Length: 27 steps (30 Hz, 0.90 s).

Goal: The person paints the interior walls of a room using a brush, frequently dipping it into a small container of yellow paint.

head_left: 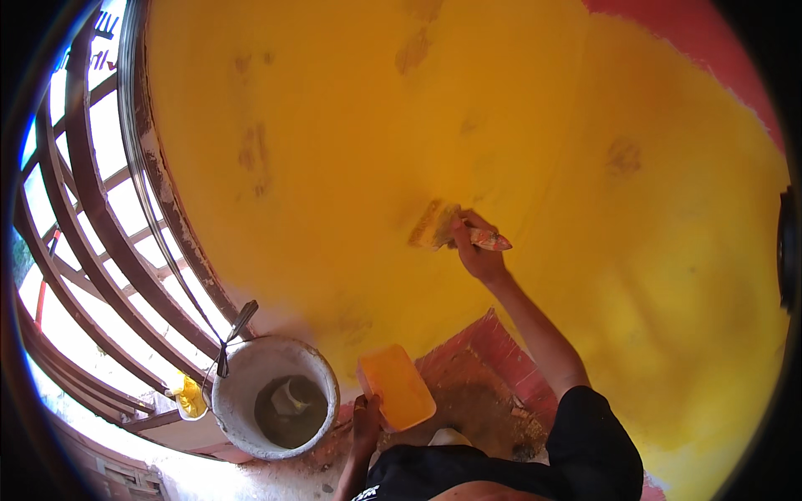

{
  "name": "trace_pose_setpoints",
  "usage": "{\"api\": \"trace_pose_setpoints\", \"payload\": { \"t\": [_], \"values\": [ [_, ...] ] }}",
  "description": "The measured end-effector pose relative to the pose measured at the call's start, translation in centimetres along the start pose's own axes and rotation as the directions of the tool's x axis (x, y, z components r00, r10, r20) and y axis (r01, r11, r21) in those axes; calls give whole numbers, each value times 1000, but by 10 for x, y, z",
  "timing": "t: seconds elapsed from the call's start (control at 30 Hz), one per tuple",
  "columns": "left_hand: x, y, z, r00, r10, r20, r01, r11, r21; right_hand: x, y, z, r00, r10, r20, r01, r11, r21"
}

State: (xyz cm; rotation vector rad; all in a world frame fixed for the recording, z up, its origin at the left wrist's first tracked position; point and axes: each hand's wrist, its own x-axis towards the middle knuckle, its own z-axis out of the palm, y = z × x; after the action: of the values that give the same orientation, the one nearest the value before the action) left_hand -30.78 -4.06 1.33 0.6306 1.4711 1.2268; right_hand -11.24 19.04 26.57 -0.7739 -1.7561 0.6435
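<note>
My right hand (479,245) is closed round a wide paintbrush (439,224), its bristles smeared yellow and lying against the yellow wall (351,150). The brush's paint-spotted handle sticks out to the right of my fist. Lower down, my left hand (367,422) grips the side of a rectangular plastic tub (403,388) with yellow-orange paint inside. Part of that hand is dark and hidden by the tub. Darker smudges show through the yellow in several places on the wall.
A large grey bucket (232,367) holding murky liquid and a pale object stands left of the tub. Brown metal bars (92,184) line the left side, with a yellow bag (190,398) beside the bucket. Red paint (710,42) covers the wall's upper right; a red strip (493,355) runs along its base.
</note>
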Motion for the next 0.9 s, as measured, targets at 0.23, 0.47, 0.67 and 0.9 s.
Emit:
{"api": "trace_pose_setpoints", "payload": {
  "t": [0.23,0.47,0.67,0.9],
  "values": [
    [0,-2,10,995,44,-85,-49,998,-50,86,-105,-64,879,-453,149,464,738,-490],
    [-10,-1,20,990,77,-118,-82,996,-37,184,-199,-97,508,-841,185,808,391,-440],
    [-21,6,40,971,210,-116,-219,973,-70,184,-150,-78,533,-782,323,771,292,-566],
    [-33,-4,69,959,230,-167,-249,963,-106,109,-100,-62,589,-472,655,807,380,-452]
  ]
}}
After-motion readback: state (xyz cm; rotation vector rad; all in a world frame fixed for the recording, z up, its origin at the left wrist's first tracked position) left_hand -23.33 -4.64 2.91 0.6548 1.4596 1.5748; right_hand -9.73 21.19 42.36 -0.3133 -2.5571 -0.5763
